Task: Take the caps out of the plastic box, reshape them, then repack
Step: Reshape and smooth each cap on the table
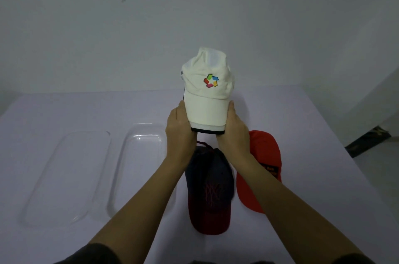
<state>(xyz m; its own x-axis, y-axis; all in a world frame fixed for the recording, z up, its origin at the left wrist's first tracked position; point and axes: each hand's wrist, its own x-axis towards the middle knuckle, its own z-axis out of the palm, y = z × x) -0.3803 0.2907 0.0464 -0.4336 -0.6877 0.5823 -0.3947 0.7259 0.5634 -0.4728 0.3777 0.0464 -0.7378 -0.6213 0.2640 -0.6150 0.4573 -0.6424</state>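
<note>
So over at about 9 o'clock on the pale bench (313, 134) there's the clear lid (67, 177) lying flat, long axis running near-to-far. Just beside it on the right is the clear plastic box (140, 140), same orientation, and nothing visible inside it, though the left forearm covers part of its right side.

Dead center, the white cap (208, 95) is held up off the bench. Its brim points down and toward the camera, crown up and away, so its long axis runs roughly 6 to 12 o'clock. A multicolour logo faces the camera on the front panel, and the top of the crown looks a bit crumpled. The left hand (179, 132) is clamped on the brim's left edge and the right hand (234, 132) on its right edge, thumbs lying along the sides and fingers tucked underneath where I can't see them. Both hands are pressing in on the brim from either side.

Below the hands, around 6 o'clock, the navy cap (208, 186) with the dark red brim sits on the bench, brim pointing toward the camera, long axis again near-to-far. Just right of it, at about 4 o'clock, is the red cap (265, 151), partly hidden by the right forearm; some small lettering on it is too blurry to read.
</note>
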